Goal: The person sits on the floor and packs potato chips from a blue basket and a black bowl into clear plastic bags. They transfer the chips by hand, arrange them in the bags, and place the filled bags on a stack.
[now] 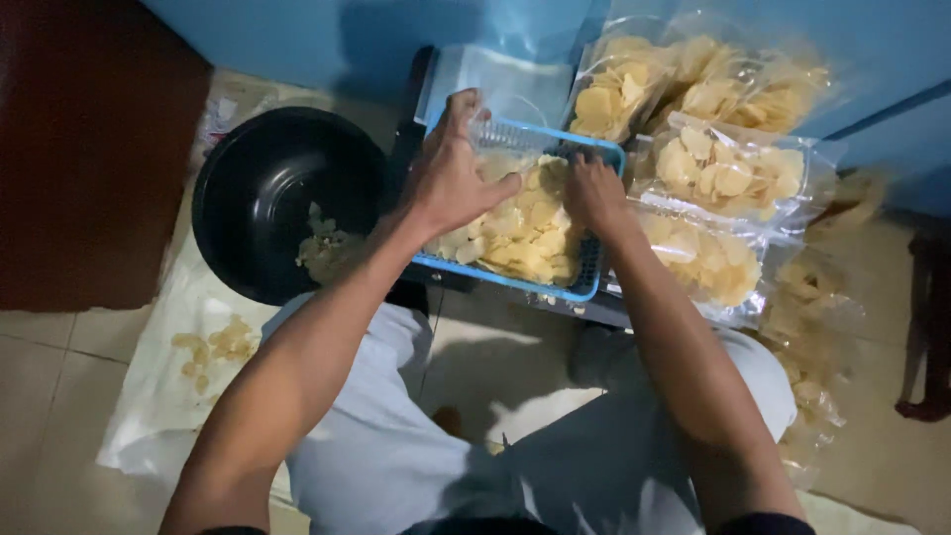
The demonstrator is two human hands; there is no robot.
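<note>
A blue plastic basket (pixel 590 284) full of pale yellow chips (pixel 530 233) sits in front of me on a dark stand. My left hand (pixel 451 173) rests over the basket's near-left side, fingers spread, gripping the mouth of a clear plastic bag (pixel 505 99) that stands at the basket's far edge. Fingers curled, my right hand (pixel 592 190) is pressed down into the chips near the basket's far right corner. Whether it holds chips is hidden.
A black round pan (pixel 260 188) with a few chips lies at the left. Several filled clear bags of chips (pixel 728 173) are stacked at the right. Loose chips (pixel 213 347) lie on white sheeting on the tiled floor. A blue wall stands behind.
</note>
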